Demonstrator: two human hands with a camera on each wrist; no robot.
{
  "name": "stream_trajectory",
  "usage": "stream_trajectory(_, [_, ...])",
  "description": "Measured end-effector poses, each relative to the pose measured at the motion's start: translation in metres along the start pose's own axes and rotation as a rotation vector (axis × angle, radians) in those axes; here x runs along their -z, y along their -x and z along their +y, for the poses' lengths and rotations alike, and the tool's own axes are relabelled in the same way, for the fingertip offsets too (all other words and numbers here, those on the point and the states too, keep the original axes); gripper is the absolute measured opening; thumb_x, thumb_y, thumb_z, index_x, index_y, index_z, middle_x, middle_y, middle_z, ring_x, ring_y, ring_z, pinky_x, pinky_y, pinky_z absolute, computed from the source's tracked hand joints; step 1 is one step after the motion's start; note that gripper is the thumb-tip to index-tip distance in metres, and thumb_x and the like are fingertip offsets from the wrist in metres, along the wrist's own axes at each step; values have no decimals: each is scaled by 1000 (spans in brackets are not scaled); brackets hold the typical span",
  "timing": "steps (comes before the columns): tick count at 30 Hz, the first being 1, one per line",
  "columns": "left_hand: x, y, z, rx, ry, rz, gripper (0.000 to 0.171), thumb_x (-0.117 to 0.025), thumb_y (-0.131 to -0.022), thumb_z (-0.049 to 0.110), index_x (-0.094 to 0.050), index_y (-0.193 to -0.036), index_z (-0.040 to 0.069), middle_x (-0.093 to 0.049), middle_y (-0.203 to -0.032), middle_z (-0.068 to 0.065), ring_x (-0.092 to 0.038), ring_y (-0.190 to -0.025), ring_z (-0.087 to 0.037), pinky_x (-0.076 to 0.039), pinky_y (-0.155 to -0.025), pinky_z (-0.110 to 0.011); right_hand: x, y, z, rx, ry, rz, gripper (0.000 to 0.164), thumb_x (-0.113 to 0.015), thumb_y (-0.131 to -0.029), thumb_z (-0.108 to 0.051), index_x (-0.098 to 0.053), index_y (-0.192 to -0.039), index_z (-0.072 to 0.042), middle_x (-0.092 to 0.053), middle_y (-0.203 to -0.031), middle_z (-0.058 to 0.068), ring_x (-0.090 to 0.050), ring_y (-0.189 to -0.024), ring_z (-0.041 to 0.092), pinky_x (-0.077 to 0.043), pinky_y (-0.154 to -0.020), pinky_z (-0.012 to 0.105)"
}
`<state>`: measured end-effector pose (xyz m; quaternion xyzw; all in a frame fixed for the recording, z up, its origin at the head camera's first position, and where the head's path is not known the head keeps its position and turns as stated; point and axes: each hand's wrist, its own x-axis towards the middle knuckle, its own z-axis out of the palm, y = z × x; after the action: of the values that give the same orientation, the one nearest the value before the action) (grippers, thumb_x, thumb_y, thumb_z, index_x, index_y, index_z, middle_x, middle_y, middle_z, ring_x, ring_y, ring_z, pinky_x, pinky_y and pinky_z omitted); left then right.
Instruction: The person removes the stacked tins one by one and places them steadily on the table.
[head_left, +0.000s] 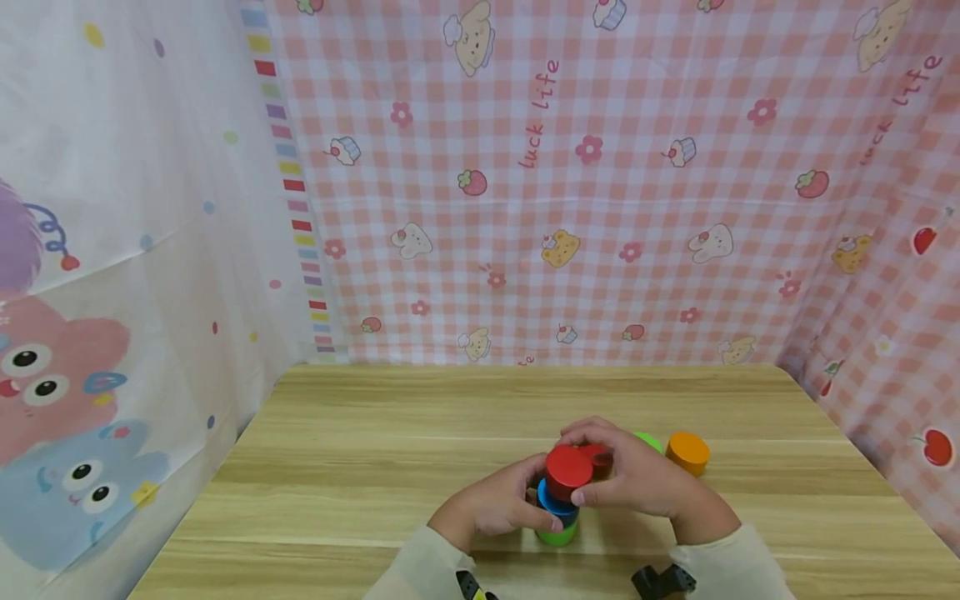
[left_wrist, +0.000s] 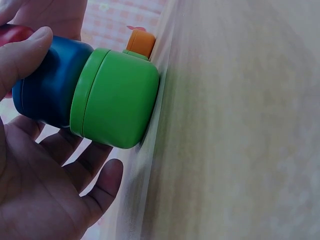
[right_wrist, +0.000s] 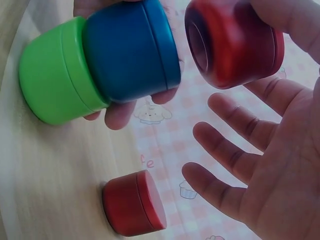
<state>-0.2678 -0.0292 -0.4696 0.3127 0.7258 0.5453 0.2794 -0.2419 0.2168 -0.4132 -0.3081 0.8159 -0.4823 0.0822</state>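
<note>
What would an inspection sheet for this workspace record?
Surface: wood-grain table.
Job's things: green jar on the table, blue jar stacked on it, red jar held above, apart from the blue.
Clutter: second red jar, second green jar and orange jar standing farther back.
Hands: left hand grips the blue jar; right hand holds the red jar.
Cables: nothing seen.
Surroundings: pink checked cloth behind and right, white cartoon cloth left.

Curtained-off nook, wood-grain table (head_left: 360, 450), pink gingham backdrop (head_left: 510, 208), white cartoon-print side curtain (head_left: 172, 192)
</note>
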Motion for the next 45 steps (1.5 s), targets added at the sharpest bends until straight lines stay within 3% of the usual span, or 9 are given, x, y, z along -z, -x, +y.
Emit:
stream_trajectory(4, [1, 0, 0, 8, -8, 5, 65, -80, -91, 10, -52, -148, 22, -61, -137, 8, -58, -122, -10, -43, -113, -34, 4, 2, -1, 9, 36, 32, 44, -85, -88, -22, -68, -129, -15, -53, -146, 18, -56, -124, 36, -50, -98, 45])
stream_trajectory(10, [1, 0, 0, 20, -31, 13, 55, -80, -91, 11, -56, -140, 20, -62, -131, 8, -58, -119, -11, -46, -111, -33, 7, 4, 1, 8, 54, 79, 43, -86, -87, -21, -69, -127, -17, -57, -144, 14, -55, -124, 34, -52, -98, 42])
stream_trajectory(15, [1, 0, 1, 36, -34, 14, 48, -80, -92, 10, -58, -133, 20, -62, -129, 7, -57, -118, -13, -48, -109, -36, 11, 6, 4, 17, 66, 123, 42, -85, -87, -20, -70, -126, -17, -61, -140, 12, -55, -125, 36, -53, -100, 47])
stream_trajectory(31, [0, 0, 3, 58, -33, 20, 45, -80, -92, 8, -60, -130, 21, -62, -128, 6, -55, -119, -15, -47, -108, -38, 34, 16, 13, -36, 49, 213, 46, -81, -89, -17, -66, -132, -8, -64, -135, 12, -55, -127, 40, -49, -100, 56])
stream_trajectory(38, [0, -1, 3, 63, -43, 25, 45, -81, -92, 11, -60, -130, 23, -62, -129, 7, -55, -120, -15, -47, -109, -40, 42, 21, 14, -57, 39, 235, 48, -80, -91, -15, -64, -135, -4, -65, -135, 14, -56, -127, 37, -50, -101, 53])
stream_trajectory(45, [-1, 0, 5, 80, -32, 28, 46, -81, -91, 9, -60, -130, 23, -62, -129, 7, -54, -121, -17, -48, -110, -43, 50, 27, 19, -99, -10, 253, 50, -78, -93, -13, -60, -139, -1, -65, -136, 19, -59, -125, 35, -55, -96, 34])
